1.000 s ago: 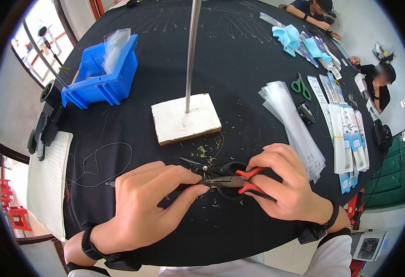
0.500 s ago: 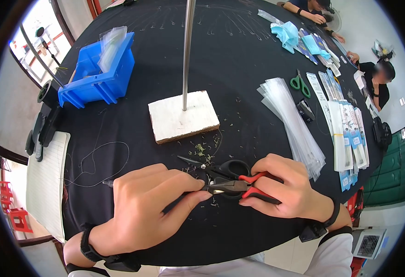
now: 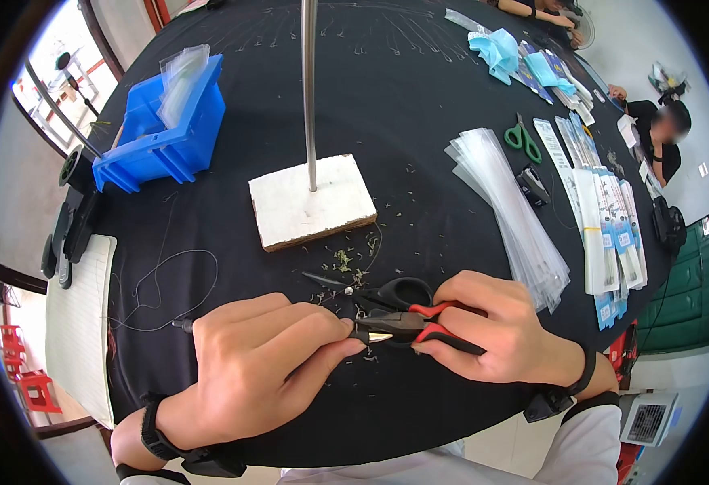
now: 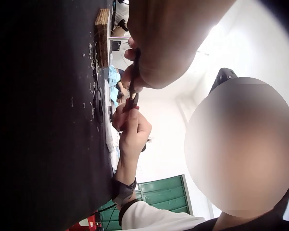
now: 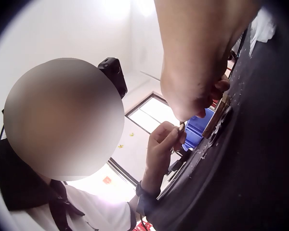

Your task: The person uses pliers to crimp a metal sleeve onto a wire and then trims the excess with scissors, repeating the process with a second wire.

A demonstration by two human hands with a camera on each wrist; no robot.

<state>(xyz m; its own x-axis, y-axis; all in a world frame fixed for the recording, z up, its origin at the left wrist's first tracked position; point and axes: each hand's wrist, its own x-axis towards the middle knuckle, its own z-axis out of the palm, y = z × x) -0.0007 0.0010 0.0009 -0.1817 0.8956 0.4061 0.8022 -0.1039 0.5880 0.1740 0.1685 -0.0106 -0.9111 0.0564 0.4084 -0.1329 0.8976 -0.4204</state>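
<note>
The left hand (image 3: 269, 368) pinches a slim dark rod with a gold-coloured tip (image 3: 379, 337), probably to steady it. The right hand (image 3: 500, 335) grips red-and-black-handled metal pliers (image 3: 401, 322), nose right beside that tip; touching, can't tell! Both tools sit between the hands. Just beyond lie black-handled scissors (image 3: 409, 295). Farther, a white-topped wooden block (image 3: 277, 212), apparently anchoring its upright metal pole (image 3: 309, 97).

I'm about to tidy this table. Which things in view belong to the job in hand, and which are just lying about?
In the job, it seems:
Pliers, in the right hand
Gold-tipped rod, in the left hand

Probably just lying about:
Black scissors, close by but not held
Green scissors
Clear sleeves
Blue bin
</note>
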